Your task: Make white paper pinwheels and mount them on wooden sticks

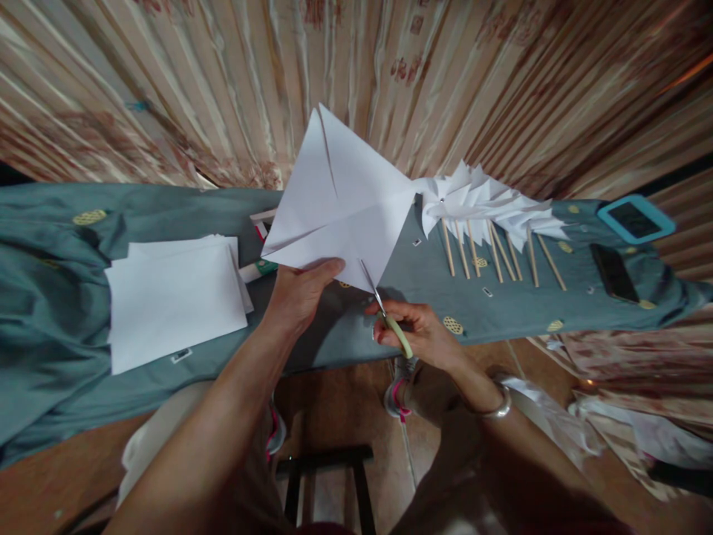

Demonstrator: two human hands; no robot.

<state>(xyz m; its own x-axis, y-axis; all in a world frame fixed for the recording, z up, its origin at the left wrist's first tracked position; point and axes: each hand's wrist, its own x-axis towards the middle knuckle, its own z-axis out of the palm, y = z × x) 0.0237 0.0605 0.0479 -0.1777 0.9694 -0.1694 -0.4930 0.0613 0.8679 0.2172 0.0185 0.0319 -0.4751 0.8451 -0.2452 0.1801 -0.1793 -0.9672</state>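
- So, held a white sheet (356, 197) above the middle of a table covered in grey-green cloth (423, 275), turned cornerwise to the body.
- Pinched its near side with the left hand (301, 293), closed on the paper with the thumb laid on top; could not make out the fingers underneath.
- Gripped scissors (396, 333) in the right hand (415, 327), curled partway shut around the pale green handles.
- Had the blades at the sheet's near corner, with one showing over the paper; could not tell the width of the gap between them.
- Saw one slit running in from the sheet's far corner and another from its left corner, both short of the middle.
- Wore a silvery bracelet (504, 403) on the right wrist.
- Had a pile of white paper (175, 301) lying flat to the left, with edges out of line.
- Glimpsed a tube (258, 270) and a red-and-white box (261, 217) near the sheet's left corner, both partly hidden.
- Saw overlapping paper pinwheels (490, 200) in a row to the right, with wooden sticks (448, 248) pointing toward the body.
- Noted a blue-framed device (636, 219) at the far right and, just nearer, a dark phone-like object (614, 273).
- Faced a pleated curtain (384, 44) with reddish patterns behind the table.
- Looked down past the near edge onto pink-trimmed shoes (396, 397) and a black frame (326, 460).
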